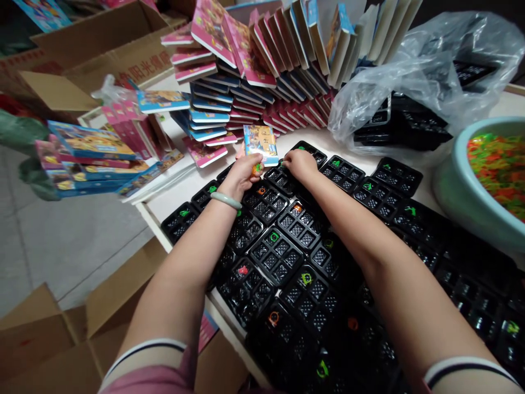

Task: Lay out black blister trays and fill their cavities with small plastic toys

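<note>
Across the desk (176, 189), leaning boxes (256, 54) at twelve o'clock could, if bumped, topple onto black trays (281, 249); the right hand (301, 164), at one, has fingers seemingly together (contents hidden), while the left hand (245, 171), at eleven, fingers clamped on plastic pieces (256, 168), could spill some by loosening.

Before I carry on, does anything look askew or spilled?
Beyond the black trays, the top row of pink and blue boxes leans at uneven angles, askew against the flatter rows beneath. I see no spill around the pale tub.
</note>
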Demonstrator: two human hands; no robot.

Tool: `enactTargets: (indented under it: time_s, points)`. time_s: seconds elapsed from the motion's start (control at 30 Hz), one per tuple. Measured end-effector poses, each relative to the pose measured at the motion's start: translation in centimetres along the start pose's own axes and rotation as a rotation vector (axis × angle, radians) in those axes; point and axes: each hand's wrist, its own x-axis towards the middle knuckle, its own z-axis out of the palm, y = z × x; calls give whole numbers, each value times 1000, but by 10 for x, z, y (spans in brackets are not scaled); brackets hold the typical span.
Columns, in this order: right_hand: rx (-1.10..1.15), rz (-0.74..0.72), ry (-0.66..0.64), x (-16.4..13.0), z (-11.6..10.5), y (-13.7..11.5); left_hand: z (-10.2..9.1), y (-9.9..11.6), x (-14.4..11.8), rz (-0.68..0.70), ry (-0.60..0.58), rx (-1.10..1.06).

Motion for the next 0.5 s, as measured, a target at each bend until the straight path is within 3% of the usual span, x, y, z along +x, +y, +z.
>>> enactTargets:
  time_s: [0.13,0.23,0.3,0.4,0.5]
  points:
    - [94,-11,-7,2,-4,1,0,3,-5,36,22,-21]
    - [239,-36,88,-15,-15,4,8,1,-19,-1,-93,-16]
    - [336,-103,118,-44,-25,4,18,-6,-35,-57,-275,38]
    - [379,-191,58,-111,-41,4,38,-27,-66,-181,-607,178]
    - [346,-147,4,-189,-50,9,60,-53,-95,-338,-803,280]
